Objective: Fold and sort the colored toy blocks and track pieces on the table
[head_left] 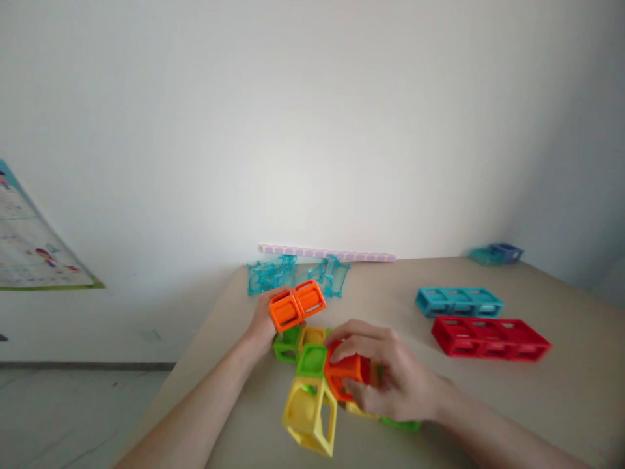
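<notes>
My left hand [262, 320] is closed on a pair of joined orange hollow cubes [297, 305], held up above the far side of a block cluster. My right hand [398, 372] has its fingers curled round a red-orange hollow cube [344, 374]. That cube touches a green cube [311, 360] in the cluster. A yellow cube [308, 413] juts out at the near end, tilted toward me. Another green cube [288, 345] and a yellow-orange one [312, 336] lie behind. Fingers cover the cluster's right part, where yellow and green pieces peek out.
A row of joined teal cubes [459, 301] and a row of red cubes [491, 339] lie on the table [385, 293] to the right. Clear blue plastic pieces [273, 273] and a pale purple strip [327, 253] are by the wall. A dark blue cube [506, 253] sits in the far corner.
</notes>
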Available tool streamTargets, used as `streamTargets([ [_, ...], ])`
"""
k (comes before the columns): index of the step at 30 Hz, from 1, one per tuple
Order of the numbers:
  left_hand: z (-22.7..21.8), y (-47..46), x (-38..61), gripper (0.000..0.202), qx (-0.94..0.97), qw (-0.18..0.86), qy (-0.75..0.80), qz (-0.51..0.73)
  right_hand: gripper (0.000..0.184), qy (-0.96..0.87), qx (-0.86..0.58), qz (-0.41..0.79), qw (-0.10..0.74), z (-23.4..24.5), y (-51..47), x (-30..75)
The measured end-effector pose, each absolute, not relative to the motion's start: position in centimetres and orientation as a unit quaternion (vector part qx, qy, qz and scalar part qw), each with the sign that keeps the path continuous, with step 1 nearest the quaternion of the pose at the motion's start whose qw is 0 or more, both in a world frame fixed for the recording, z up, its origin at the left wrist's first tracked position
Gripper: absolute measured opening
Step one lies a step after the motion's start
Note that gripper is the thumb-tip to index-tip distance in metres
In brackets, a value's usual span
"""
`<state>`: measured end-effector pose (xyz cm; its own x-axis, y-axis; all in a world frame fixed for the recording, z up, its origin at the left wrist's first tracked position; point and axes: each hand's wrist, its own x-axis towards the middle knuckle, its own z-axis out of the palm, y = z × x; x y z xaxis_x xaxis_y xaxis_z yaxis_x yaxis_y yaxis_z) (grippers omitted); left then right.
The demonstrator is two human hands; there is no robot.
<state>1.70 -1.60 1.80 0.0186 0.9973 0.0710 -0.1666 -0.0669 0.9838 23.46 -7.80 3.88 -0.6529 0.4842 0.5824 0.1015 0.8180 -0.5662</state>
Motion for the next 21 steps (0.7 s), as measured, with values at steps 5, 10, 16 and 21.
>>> streamTargets([
  [5,1.39,-1.37,1.46,0.010,0.509,0.520,0.420,0.542,0.027,-0.888,-0.184,0.231,0.351,3.77,-7.91,23.15],
  [10,1.09,-1.16,1.33,0.009,0.532,0.507,0.416,0.536,0.030,-0.893,-0.191,0.229,0.338,3.69,-8.06,23.09],
  [16,1.18,-1.32,1.48,0.009,0.549,0.516,0.398,0.524,0.024,-0.908,-0.189,0.213,0.307,3.83,-7.92,23.10],
  [21,1.21,-1.41,1.69,0.010,0.563,0.534,0.373,0.508,0.021,-0.914,-0.186,0.203,0.296,3.78,-7.90,23.12],
])
